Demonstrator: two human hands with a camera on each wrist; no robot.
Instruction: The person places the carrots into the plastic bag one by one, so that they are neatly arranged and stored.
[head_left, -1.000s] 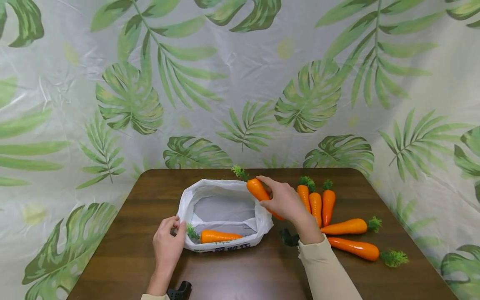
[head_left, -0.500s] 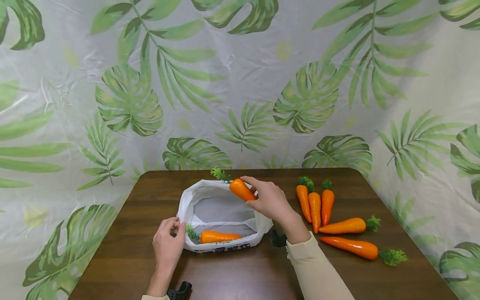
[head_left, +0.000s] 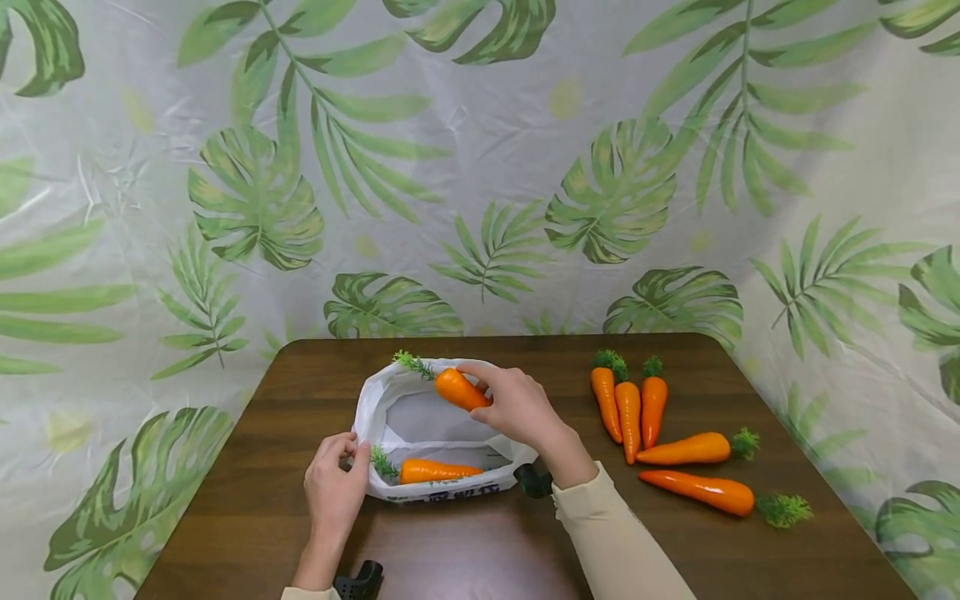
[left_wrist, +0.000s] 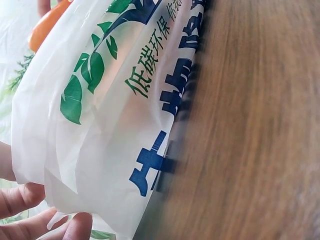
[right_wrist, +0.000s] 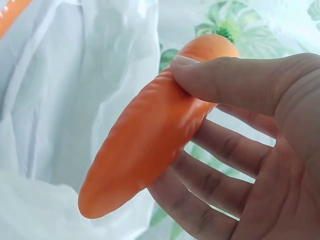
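In the head view a white plastic bag (head_left: 525,457) stands with its mouth open on the table. Its left rim is pinched by my left hand (head_left: 336,483); the left wrist view shows those fingers (left_wrist: 22,197) at the edge of the bag, which bears green and blue print. One orange carrot (head_left: 438,472) with a green top lies inside along the near wall. Above the bag's mouth, my right hand (head_left: 521,407) grips a second carrot (right_wrist: 145,135), its green top pointing left and away. The right wrist view shows the thumb on top and fingers beneath it.
Several carrots lie on the right of the brown table (head_left: 480,542): a group of upright carrots (head_left: 628,417), a sideways carrot (head_left: 690,450) and a redder carrot (head_left: 705,490) nearer. A leaf-patterned curtain (head_left: 480,167) hangs behind the table.
My right hand has carried its carrot leftward from the bag's right rim to over the bag's mouth. The left hand and the carrot in the bag stay in place.
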